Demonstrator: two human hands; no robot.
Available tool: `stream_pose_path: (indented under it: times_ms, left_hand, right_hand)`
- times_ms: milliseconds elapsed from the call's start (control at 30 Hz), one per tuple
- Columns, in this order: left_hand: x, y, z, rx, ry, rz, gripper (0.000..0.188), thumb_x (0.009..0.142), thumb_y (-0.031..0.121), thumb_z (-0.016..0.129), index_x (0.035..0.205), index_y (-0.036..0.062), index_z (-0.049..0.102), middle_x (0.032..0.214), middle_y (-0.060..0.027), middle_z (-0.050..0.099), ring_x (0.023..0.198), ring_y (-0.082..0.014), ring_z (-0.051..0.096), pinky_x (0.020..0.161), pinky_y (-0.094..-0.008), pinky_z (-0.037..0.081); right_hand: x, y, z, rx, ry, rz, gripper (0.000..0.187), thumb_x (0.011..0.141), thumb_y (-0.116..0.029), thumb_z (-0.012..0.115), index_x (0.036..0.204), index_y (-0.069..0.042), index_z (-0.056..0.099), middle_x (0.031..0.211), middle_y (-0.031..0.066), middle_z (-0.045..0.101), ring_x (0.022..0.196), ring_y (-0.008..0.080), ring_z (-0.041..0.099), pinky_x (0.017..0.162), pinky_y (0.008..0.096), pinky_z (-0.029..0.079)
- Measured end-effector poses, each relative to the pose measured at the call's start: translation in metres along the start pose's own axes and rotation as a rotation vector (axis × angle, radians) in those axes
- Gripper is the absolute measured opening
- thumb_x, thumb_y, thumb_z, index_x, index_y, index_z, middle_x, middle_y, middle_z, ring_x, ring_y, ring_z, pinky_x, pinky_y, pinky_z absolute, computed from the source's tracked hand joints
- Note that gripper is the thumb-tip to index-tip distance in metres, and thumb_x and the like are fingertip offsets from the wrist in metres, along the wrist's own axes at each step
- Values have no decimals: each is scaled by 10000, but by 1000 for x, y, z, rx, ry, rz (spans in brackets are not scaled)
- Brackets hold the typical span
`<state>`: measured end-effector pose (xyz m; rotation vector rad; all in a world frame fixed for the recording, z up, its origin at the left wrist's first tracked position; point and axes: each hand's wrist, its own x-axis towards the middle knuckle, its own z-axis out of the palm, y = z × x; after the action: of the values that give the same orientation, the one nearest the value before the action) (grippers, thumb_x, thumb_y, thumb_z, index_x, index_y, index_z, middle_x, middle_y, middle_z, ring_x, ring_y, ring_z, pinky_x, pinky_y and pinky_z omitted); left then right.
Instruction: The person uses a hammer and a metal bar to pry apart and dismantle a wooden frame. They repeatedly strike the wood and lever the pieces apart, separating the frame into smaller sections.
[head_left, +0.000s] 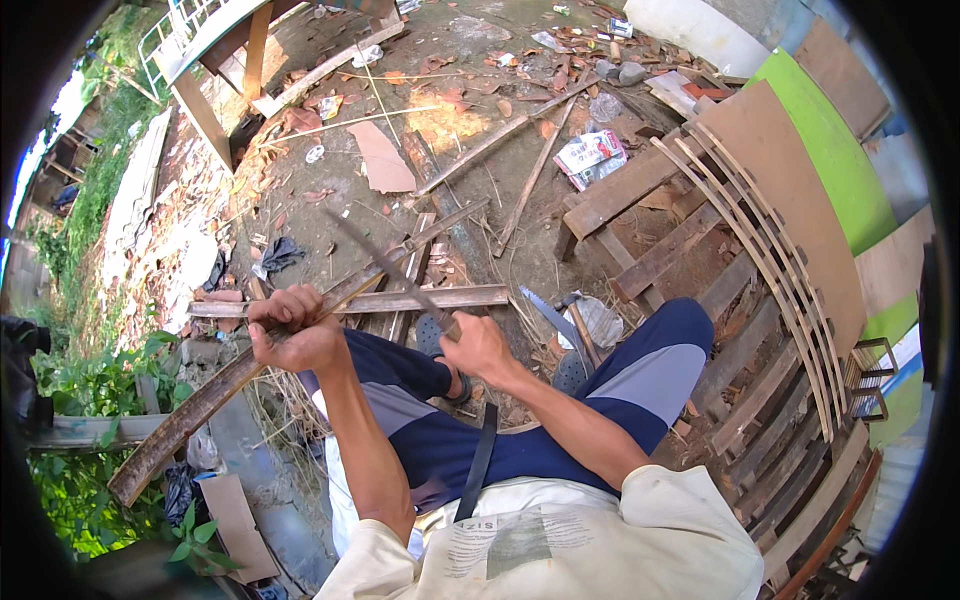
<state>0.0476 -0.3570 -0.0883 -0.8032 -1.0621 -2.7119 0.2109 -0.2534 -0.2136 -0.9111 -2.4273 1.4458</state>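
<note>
Two-handed woodworking, seen from above. I had the left hand (303,328) curled around a long wooden strip (190,430), its fingers bent over the wood and none of them spread; the strip ran from below and left of that hand to a far end ahead of both hands. I had the right hand (480,346) closed in a fist about the grip of a long, dark blade (362,241), which pointed forward and to the left and crossed the strip beyond the left hand. Whether edge met wood at the crossing, I could not tell. A loose board (450,297) lay crosswise just ahead of the hands; a hand saw (545,311) and a hammer (583,332) were to the right of the right hand, untouched. I judged the step in hand to be trimming or scraping the strip. The next move, in my judgement, called for a firm hold on the left and a shallow, controlled stroke on the right, directed away from the left hand, since a slip toward it seemed the chief risk.
</note>
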Motion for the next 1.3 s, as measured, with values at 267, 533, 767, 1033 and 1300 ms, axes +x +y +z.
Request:
stream_pose_path:
  times_ms: [267, 533, 767, 1033, 1300]
  left_hand:
    - [-5, 2, 2, 15, 7, 34, 394, 919, 426, 406, 710, 104, 322, 554, 8, 198, 465, -107, 159, 450, -284, 154]
    - [-15, 2, 0, 36, 41, 49, 399, 920, 429, 399, 710, 101, 314, 558, 7, 203, 464, -103, 167, 449, -285, 145]
    - [-12, 5, -3, 31, 35, 55, 396, 915, 427, 394, 709, 99, 311, 545, 2, 206, 460, -109, 173, 449, -288, 152]
    - [-16, 7, -4, 33, -44, 35, 400, 911, 437, 428, 727, 100, 313, 550, 3, 205, 453, -106, 166, 449, -288, 151]
    - [19, -7, 0, 111, 182, 225, 639, 870, 730, 353, 734, 106, 360, 565, 13, 242, 469, -99, 219, 439, -262, 189]
  right_hand:
    - [18, 21, -1, -16, 1, 110, 249, 771, -263, 675, 859, -31, 657, 729, 248, 670, 727, 430, 677, 687, 518, 531]
    - [40, 55, 6, -1, -24, 163, 259, 778, -281, 685, 862, -37, 668, 686, 229, 660, 707, 438, 671, 685, 510, 542]
    - [2, 16, 13, -62, 18, -202, 257, 763, -267, 676, 853, -26, 678, 696, 230, 667, 667, 425, 666, 664, 485, 533]
    - [25, 47, 1, 80, -53, 233, 320, 778, -318, 630, 832, -4, 665, 753, 269, 668, 768, 449, 671, 721, 515, 523]
    - [7, 37, 1, 11, 34, 59, 277, 768, -273, 670, 835, -8, 626, 720, 249, 639, 758, 454, 635, 687, 506, 490]
